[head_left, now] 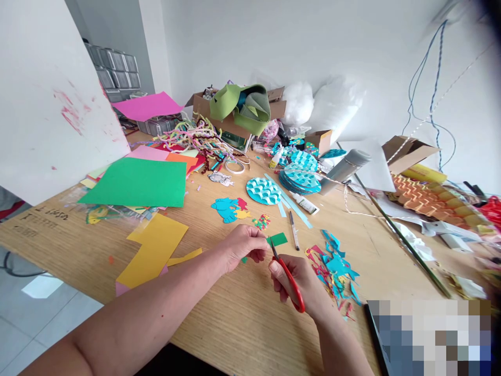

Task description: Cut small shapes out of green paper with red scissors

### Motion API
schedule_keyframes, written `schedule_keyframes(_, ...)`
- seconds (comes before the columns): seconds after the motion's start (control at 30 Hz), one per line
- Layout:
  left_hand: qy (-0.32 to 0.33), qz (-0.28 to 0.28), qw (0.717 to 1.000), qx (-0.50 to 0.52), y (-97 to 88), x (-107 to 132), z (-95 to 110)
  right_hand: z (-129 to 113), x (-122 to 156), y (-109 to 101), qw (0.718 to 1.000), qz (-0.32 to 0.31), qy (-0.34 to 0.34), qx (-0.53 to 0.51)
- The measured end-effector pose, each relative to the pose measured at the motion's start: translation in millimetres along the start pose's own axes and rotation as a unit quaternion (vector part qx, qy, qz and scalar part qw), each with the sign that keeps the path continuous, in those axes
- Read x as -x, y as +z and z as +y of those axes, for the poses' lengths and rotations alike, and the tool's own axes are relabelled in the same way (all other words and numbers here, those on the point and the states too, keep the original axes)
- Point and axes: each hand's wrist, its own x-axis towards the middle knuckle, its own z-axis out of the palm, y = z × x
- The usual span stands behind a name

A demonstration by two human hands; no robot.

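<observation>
My right hand (291,282) grips red-handled scissors (291,286), their blades pointing up and left toward my left fingertips. The fingers of my left hand (248,244) are pinched together beside the blade tips; what they hold is too small or hidden to make out. Just beyond the blades is a small green paper rectangle (277,239), close to the left fingertips. A tiny green scrap (244,259) shows below that hand. Farther on are a little heap of coloured paper bits (261,222) and a blue paper fish (225,209) next to red and yellow paper fish (242,213).
Blue and red paper scraps (338,263) lie to the right, with a pen (294,231) and glue bottle (306,203) farther back. Yellow paper (156,250) and a green sheet (141,180) lie left. A patterned disc (263,191) and grey bottle (346,169) stand behind.
</observation>
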Motion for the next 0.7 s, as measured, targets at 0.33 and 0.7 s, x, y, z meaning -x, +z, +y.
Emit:
schedule_keyframes(0.33,0.006,0.018,1.000,0.005,0.6,0.1,0.2,1.3,-0.4,0.2,1.000,-0.004,-0.001,0.003)
schedule_keyframes(0.7,0.009,0.012,0.999,-0.029,-0.6,-2.3,0.1,-2.1,0.7,0.3,1.000,-0.012,-0.002,-0.007)
